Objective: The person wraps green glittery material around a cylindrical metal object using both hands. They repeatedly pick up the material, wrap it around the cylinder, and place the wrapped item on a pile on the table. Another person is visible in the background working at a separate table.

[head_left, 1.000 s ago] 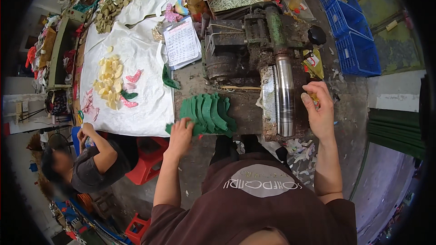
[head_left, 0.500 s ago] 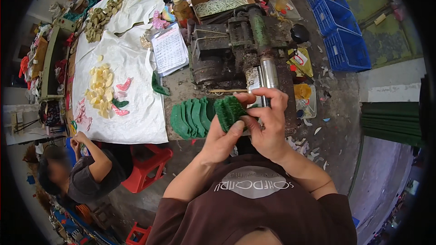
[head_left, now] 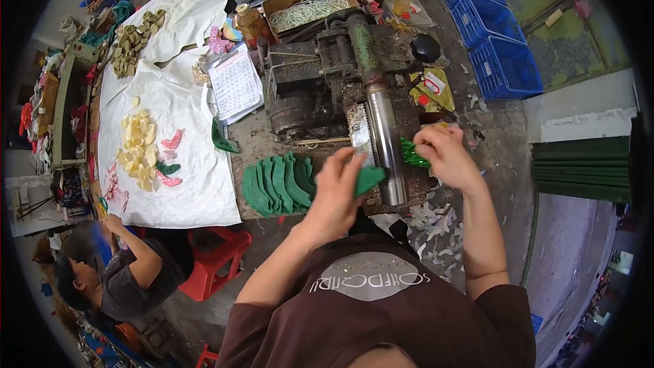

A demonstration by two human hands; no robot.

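Note:
The metal roller [head_left: 387,143] of an old machine stands between my hands. On its left, my left hand [head_left: 334,189] is closed on a curved dark green piece [head_left: 370,180], dull side up. On the right, my right hand [head_left: 443,153] pinches a shiny, glittery green piece [head_left: 413,154] close against the roller. Whether these two join behind the roller is hidden. Beside my left hand, a fanned row of dull green curved pieces [head_left: 276,185] lies on the table. The greasy machine body [head_left: 306,95] sits just beyond.
A white sheet [head_left: 204,197] bears pale yellow pieces [head_left: 139,146], pink pieces and olive pieces [head_left: 136,44]. A clipboard [head_left: 235,85] lies by the machine. Blue crates [head_left: 507,71] stand at the far right, scraps on the floor. A co-worker [head_left: 129,266] sits left near a red stool [head_left: 218,266].
My hands held a glittery green bundle together before the roller. Now they are apart on either side of it, the right one moved rightward. The view has shifted slightly.

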